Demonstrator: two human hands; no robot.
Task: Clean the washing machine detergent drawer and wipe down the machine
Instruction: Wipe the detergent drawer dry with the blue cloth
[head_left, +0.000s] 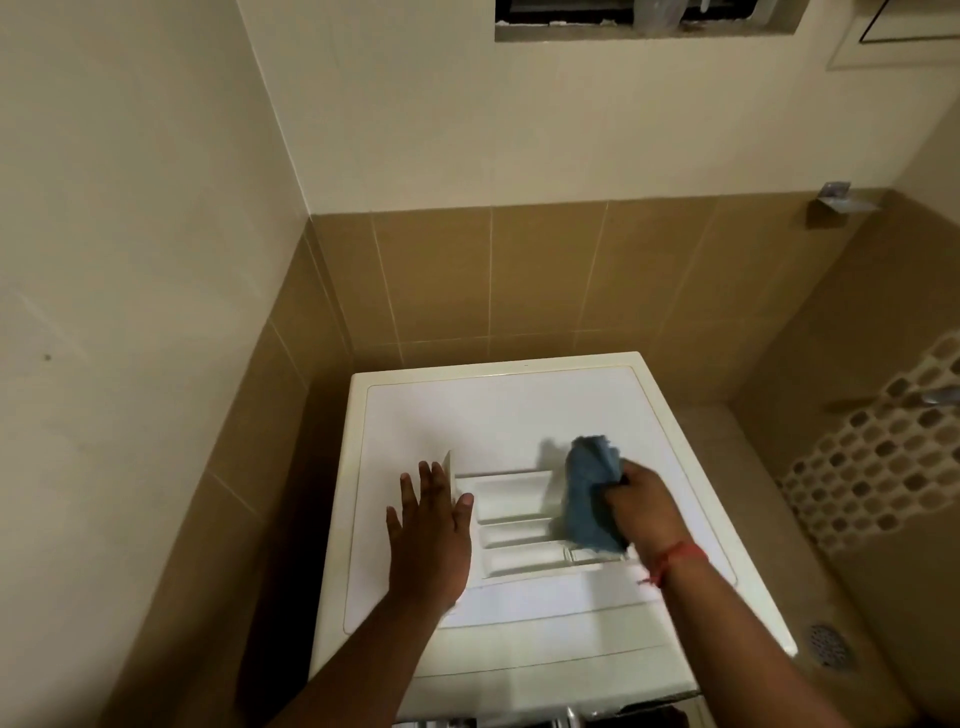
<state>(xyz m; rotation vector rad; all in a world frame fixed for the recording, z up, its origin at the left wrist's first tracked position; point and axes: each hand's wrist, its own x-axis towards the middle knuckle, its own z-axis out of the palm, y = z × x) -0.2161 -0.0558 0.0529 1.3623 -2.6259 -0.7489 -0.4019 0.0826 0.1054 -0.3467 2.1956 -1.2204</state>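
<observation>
A blue cloth (592, 499) is gripped by the right hand (641, 512) over the detergent drawer (511, 519); the drawer's left end is steadied by the spread left hand (428, 540) atop the washing machine (467, 410).

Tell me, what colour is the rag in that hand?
Blue. The cloth gripped by the right hand shows clearly in the head view.

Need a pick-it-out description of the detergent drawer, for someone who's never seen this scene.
Find the white washing machine in the tiled corner. On its top lies the detergent drawer, between the left hand and the right hand gripping a blue cloth. It alone has ribbed open compartments.
</observation>
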